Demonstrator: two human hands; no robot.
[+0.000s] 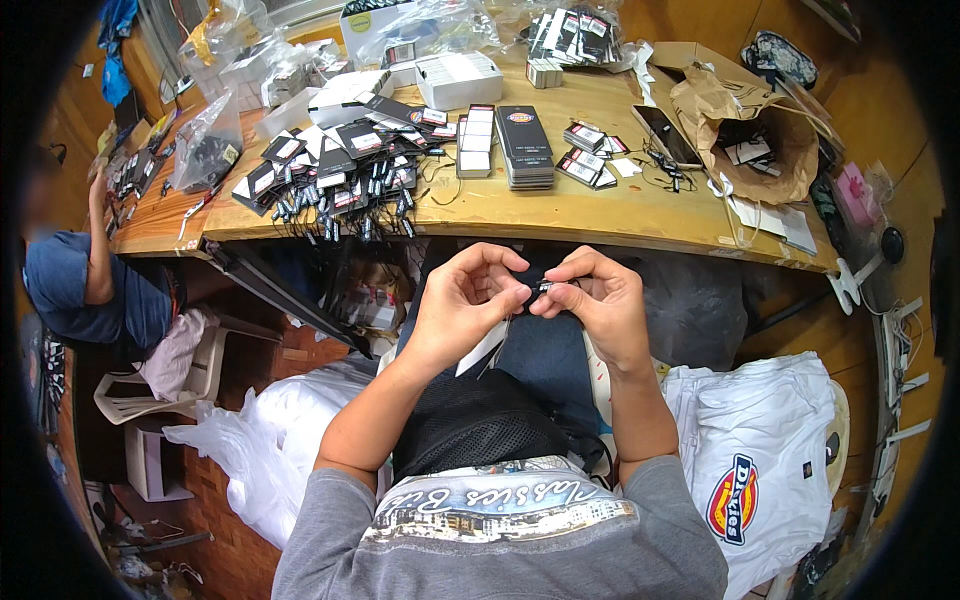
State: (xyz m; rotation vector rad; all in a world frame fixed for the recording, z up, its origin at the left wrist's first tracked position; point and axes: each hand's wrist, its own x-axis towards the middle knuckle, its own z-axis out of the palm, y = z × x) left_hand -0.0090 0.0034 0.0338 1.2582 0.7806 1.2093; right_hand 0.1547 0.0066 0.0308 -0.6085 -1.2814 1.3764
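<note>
Over my lap, just off the table's front edge, my left hand (478, 298) and my right hand (597, 302) meet with thumbs and index fingers pinched. Between the fingertips is a small black and white string fastener (541, 287), the kind on a hang tag cord. Both hands grip it, though its finer parts are too small to make out. A white hang tag (482, 347) shows below my left hand, partly hidden by the wrist. On the table beyond, a loose heap of black and white hang tags (345, 160) lies with its cords and fasteners trailing over the near edge.
Neat tag stacks (524, 140) stand mid-table, with a smaller pile (590, 150) beside them. A phone (667, 135) and an open paper bag (750, 130) lie at right. White shirts (760, 450) are piled to my right. A person (90, 290) sits at far left.
</note>
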